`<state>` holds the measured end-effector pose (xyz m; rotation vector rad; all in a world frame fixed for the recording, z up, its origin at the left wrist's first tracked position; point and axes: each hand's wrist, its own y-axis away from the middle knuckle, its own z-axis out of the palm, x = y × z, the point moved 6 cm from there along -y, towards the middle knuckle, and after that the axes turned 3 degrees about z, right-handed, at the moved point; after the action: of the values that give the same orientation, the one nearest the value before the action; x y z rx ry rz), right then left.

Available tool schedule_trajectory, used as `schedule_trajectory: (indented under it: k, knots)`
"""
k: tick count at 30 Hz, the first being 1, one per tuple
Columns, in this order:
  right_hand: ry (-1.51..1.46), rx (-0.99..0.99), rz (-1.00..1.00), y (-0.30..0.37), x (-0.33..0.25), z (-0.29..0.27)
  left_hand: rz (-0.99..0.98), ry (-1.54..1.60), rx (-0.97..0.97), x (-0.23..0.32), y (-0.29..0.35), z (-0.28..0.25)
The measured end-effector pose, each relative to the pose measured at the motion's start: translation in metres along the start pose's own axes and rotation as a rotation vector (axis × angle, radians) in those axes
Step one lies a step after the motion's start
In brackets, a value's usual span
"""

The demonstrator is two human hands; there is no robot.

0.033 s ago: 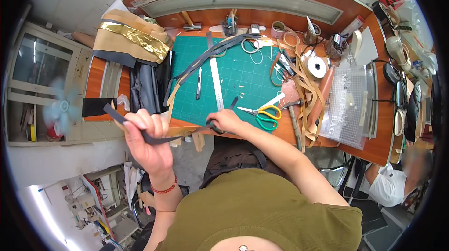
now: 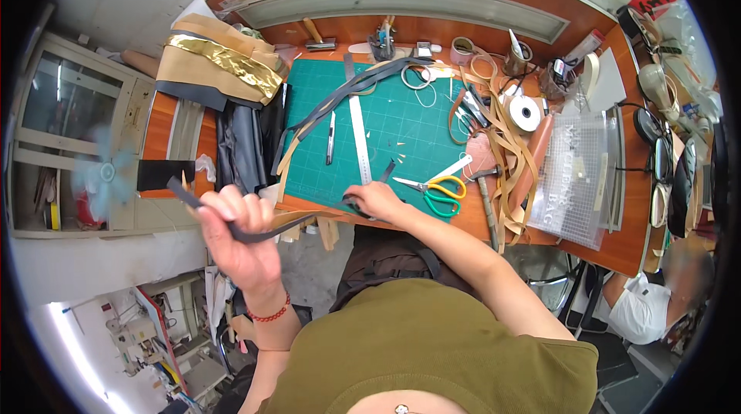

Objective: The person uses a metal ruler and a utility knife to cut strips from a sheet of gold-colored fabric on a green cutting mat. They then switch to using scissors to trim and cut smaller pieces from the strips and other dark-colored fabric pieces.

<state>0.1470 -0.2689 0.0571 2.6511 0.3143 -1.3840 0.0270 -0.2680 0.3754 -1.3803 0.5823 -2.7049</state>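
Observation:
My left hand (image 2: pixel 245 248), raised off the table's near left edge, is closed around a dark grey strip (image 2: pixel 282 227). One end of that strip sticks out past the fingers, with a thin tan strip (image 2: pixel 187 199) beside it. Sagging a little, the dark strip runs toward my right hand (image 2: pixel 374 202), which rests at the near edge of the green cutting mat (image 2: pixel 305 175). The right fingers are curled on the strip's other part; their tips are partly hidden. Close by lie a steel ruler (image 2: pixel 359 136), a short dark offcut (image 2: pixel 387 171) and scissors (image 2: pixel 440 192) with yellow and green handles.
A pen-like cutter (image 2: pixel 330 140) and a bundle of dark strips (image 2: pixel 340 101) lie on the mat. At the right are a hammer (image 2: pixel 488 202), tan strips (image 2: pixel 529 171) and a white tape roll (image 2: pixel 523 112). Rolled black material (image 2: pixel 239 148) sits left. Another person (image 2: pixel 641 306) is at far right.
My left hand has shifted slightly left and down, and the strip between my hands bows more. My right hand stays almost in place.

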Motion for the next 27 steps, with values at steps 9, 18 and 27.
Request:
schedule_trajectory:
  k: [9,18,27]
  knots:
    - [-0.035,0.647,0.213,0.074,0.094,-0.111,0.225,0.486,-0.081,0.159,0.037,-0.058]
    - [-0.767,0.276,-0.142,0.060,-0.093,-0.180,-0.578,0.095,0.057,-0.030,0.038,-0.039]
    - [-0.569,0.018,-0.357,0.098,-0.138,-0.133,-0.629,0.068,-0.021,-0.102,0.050,-0.030]
